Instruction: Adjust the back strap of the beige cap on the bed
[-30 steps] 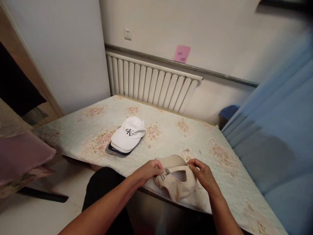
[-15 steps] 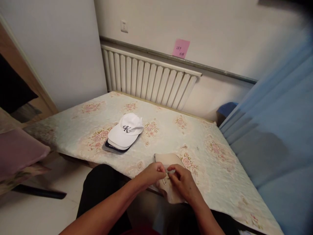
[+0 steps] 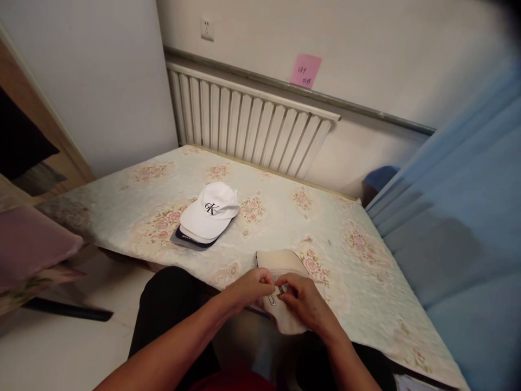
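A beige cap [image 3: 280,263] lies at the near edge of the floral mattress [image 3: 350,244], its back hanging over the edge toward me. My left hand [image 3: 248,288] pinches the cap's rear strap by its metal buckle. My right hand [image 3: 305,301] is closed on the same strap from the other side, fingertips almost touching the left ones. Further back on the left lies a white cap [image 3: 209,214] with a black logo, stacked on two other caps, the lowest one dark.
A white radiator [image 3: 248,127] runs along the far wall under a pink sticky note [image 3: 305,70]. A blue curtain [image 3: 459,217] hangs at the right. A pinkish pillow [image 3: 28,244] sits at the left. My dark-trousered knee [image 3: 171,304] is below the mattress edge.
My right hand has moved left from the cap's side to the strap buckle, meeting my left hand. The view has shifted slightly; the stacked caps have not moved.
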